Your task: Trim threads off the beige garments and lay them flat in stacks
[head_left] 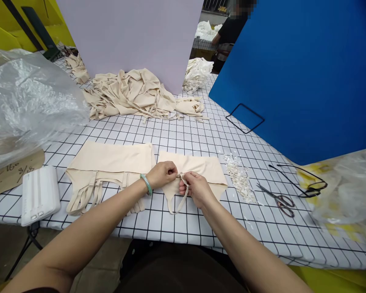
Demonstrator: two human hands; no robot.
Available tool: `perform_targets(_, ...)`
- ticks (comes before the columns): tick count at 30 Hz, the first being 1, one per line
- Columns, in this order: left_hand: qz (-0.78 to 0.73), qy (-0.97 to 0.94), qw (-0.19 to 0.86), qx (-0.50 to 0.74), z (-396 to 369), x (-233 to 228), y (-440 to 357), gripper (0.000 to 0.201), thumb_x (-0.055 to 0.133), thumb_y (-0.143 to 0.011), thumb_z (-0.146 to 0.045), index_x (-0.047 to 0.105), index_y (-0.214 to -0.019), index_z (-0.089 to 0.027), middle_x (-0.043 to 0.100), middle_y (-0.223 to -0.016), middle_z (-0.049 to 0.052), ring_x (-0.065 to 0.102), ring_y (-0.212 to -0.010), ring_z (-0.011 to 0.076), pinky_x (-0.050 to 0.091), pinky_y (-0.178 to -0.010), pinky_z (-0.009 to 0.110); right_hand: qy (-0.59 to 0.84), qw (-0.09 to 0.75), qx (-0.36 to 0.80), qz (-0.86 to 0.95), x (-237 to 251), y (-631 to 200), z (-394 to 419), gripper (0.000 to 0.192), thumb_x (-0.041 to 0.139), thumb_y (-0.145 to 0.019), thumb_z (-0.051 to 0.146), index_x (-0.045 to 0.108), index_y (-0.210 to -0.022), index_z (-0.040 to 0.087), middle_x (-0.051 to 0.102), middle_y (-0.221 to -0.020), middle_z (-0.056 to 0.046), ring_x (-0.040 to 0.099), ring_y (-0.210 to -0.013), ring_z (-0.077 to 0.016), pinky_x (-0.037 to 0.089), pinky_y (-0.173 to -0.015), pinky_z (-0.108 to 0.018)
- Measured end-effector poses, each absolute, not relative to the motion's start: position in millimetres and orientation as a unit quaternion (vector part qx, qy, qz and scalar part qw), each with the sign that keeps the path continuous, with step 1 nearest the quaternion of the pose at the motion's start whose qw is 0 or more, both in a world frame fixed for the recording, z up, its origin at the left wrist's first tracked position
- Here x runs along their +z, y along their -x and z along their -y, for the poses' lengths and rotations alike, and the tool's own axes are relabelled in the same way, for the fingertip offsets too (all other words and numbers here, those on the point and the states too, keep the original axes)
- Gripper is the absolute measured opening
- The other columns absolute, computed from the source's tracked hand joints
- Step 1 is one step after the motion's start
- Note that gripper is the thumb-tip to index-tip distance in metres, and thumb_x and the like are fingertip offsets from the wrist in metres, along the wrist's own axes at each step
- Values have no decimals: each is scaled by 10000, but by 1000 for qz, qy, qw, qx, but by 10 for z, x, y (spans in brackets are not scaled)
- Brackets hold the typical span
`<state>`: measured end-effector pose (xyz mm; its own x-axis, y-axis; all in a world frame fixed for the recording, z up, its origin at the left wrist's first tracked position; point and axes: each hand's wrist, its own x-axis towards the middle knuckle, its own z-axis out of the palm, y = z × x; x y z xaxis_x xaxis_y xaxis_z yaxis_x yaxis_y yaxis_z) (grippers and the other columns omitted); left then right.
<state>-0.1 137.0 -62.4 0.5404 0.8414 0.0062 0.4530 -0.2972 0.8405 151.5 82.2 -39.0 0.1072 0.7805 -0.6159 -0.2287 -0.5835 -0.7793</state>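
Observation:
A beige garter belt [209, 167] lies spread on the table in front of me, its thin strap [182, 203] looping down from my fingers. My left hand [162, 174], with a green bangle at the wrist, pinches the strap near a small fitting. Close beside it, my right hand [199, 188] is closed on the same strap, thumb and forefinger together. The fitting between my fingertips is too small to make out clearly. A second beige garter belt [116, 156] lies flat to the left, several straps hanging toward the front edge.
Beyond is a heap of beige garments [134, 91]. Small white scraps [239, 179], scissors [280, 200] and eyeglasses [311, 189] lie right. A white power bank [41, 195] and clear plastic [33, 93] are left. A blue board [301, 73] leans in; a person [232, 34] is behind.

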Motion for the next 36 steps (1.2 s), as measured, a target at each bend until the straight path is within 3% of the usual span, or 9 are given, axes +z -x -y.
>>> perform_targets(14, -425, -769, 420, 228, -1357, -619, -4, 112, 544, -762, -124, 642, -729, -169, 662, -797, 18, 580, -704, 136, 454, -637, 244, 612, 376, 667, 198, -408, -1410, -730, 96, 606, -733, 176, 557, -651, 173, 599, -518, 1, 532, -409, -103, 477, -414, -214)
perform_targets(19, -381, -778, 440, 237, -1369, -508, 118, 138, 552, -791, -115, 670, -834, -174, 697, -937, 39, 631, -797, 141, 511, -739, 260, 612, 318, 678, 256, -280, -1553, -355, 196, 609, -843, 352, 621, -784, 165, 701, -721, -70, 652, -606, -169, 559, -607, -314)
perform_targets(23, -452, -807, 283, 253, -1552, -354, 250, 177, 495, -847, -126, 658, -909, -159, 684, -997, 90, 612, -957, 223, 493, -878, 378, 702, 299, 490, 423, -258, -2043, -262, 283, 619, -835, 482, 655, -843, 201, 684, -770, -52, 621, -698, -197, 520, -700, -353)
perform_targets(25, -523, -813, 177, 185, -1689, -300, 255, 158, 559, -864, -243, 654, -937, -140, 668, -1038, 135, 571, -1049, 305, 446, -933, 474, 751, 291, 330, 493, -287, -2338, -446, 250, 569, -857, 443, 667, -890, 215, 666, -805, -56, 588, -701, -208, 486, -709, -373)
perform_targets(28, -578, -806, 125, 41, -1894, -252, 196, 382, 678, -788, -447, 641, -985, -122, 630, -1136, 186, 506, -1136, 385, 370, -975, 556, 774, 251, 158, 560, -349, -2685, -912, 224, 536, -837, 324, 659, -970, 192, 642, -978, -102, 583, -881, -253, 447, -837, -411)
perform_targets(32, -568, -801, 176, -70, -2123, -221, 112, 356, 728, -702, -492, 621, -791, -164, 671, -983, 143, 509, -1097, 371, 328, -986, 563, 807, 152, 137, 553, -416, -2835, -1442, 296, 637, -748, 389, 648, -964, 187, 600, -1110, -136, 480, -1139, -344, 382, -941, -484)
perform_targets(36, -550, -805, 208, -76, -2153, -176, 66, 315, 759, -645, -354, 510, -565, -179, 625, -743, 92, 537, -1032, 361, 349, -965, 541, 804, 145, 202, 540, -424, -2803, -1545, 172, 690, -676, 346, 591, -672, 205, 630, -881, -80, 517, -1037, -321, 412, -855, -446)
